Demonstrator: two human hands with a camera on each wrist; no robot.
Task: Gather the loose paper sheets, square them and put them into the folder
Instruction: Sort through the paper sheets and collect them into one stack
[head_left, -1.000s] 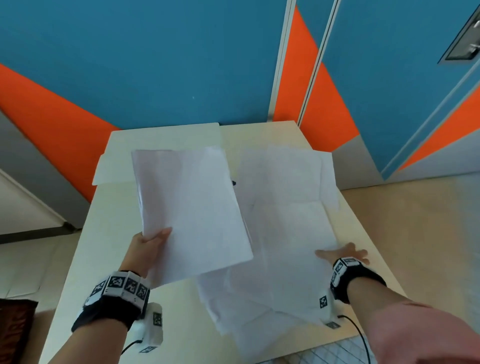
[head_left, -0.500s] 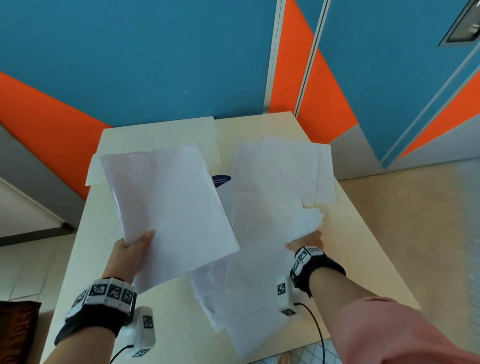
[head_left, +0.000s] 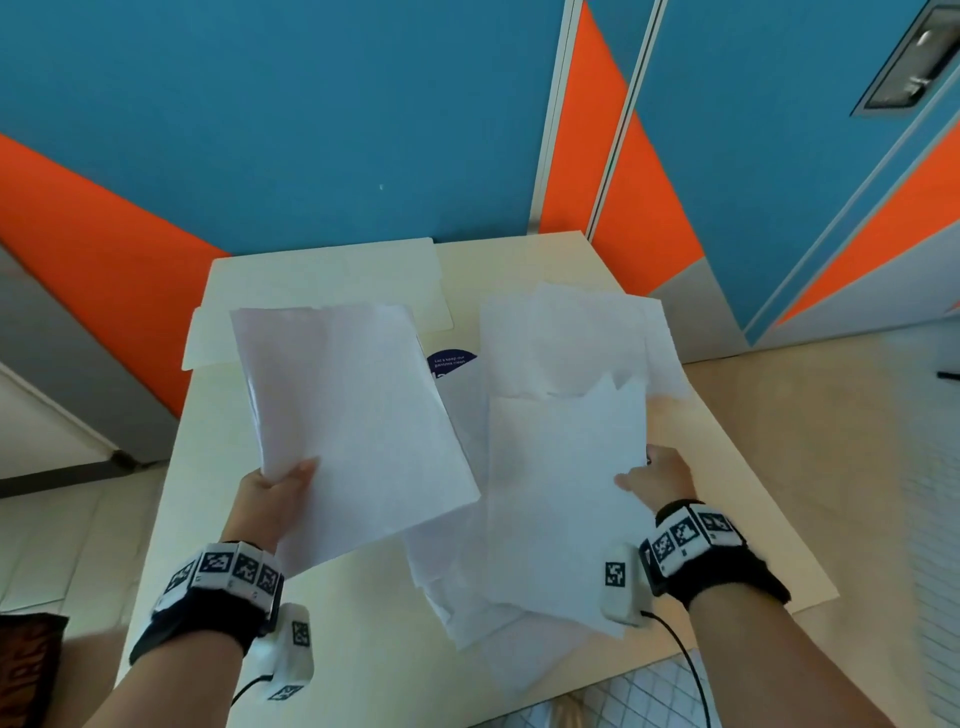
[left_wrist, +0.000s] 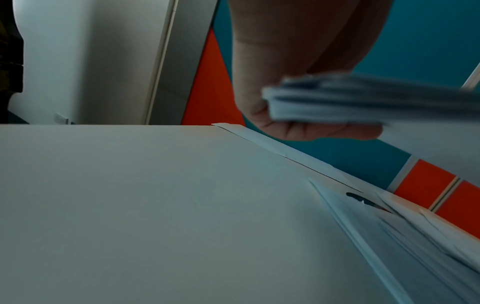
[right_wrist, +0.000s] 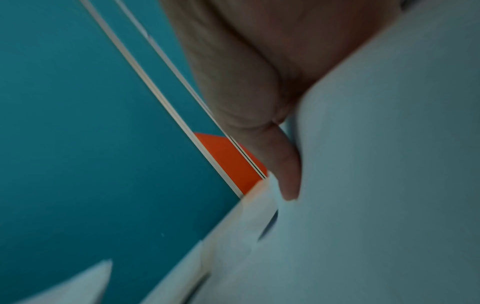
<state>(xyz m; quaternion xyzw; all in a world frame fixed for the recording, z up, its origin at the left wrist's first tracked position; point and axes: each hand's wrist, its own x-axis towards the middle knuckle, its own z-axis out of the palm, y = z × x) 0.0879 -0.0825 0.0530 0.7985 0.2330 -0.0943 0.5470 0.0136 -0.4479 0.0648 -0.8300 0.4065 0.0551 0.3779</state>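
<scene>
My left hand (head_left: 278, 491) grips a stack of white sheets (head_left: 353, 426) by its near left corner and holds it above the table; the left wrist view shows the stack's edge (left_wrist: 337, 102) pinched between thumb and fingers. My right hand (head_left: 657, 480) holds the right edge of a second bunch of sheets (head_left: 563, 483), lifted off the loose pile; its thumb (right_wrist: 288, 164) lies against the paper. More loose sheets (head_left: 582, 332) lie spread on the table's right half. The cream folder (head_left: 322, 291) lies flat at the table's far left.
The pale table (head_left: 223, 519) ends close to a blue and orange wall (head_left: 311, 130). A dark blue round sticker (head_left: 452, 358) shows on the table between the stacks. Bare tabletop (left_wrist: 155, 205) lies under my left hand. Floor tiles (head_left: 831, 441) lie to the right.
My right hand went from lying on the spread sheets at the table's right to gripping a bunch and lifting it. The left hand kept its stack raised, shifting slightly left.
</scene>
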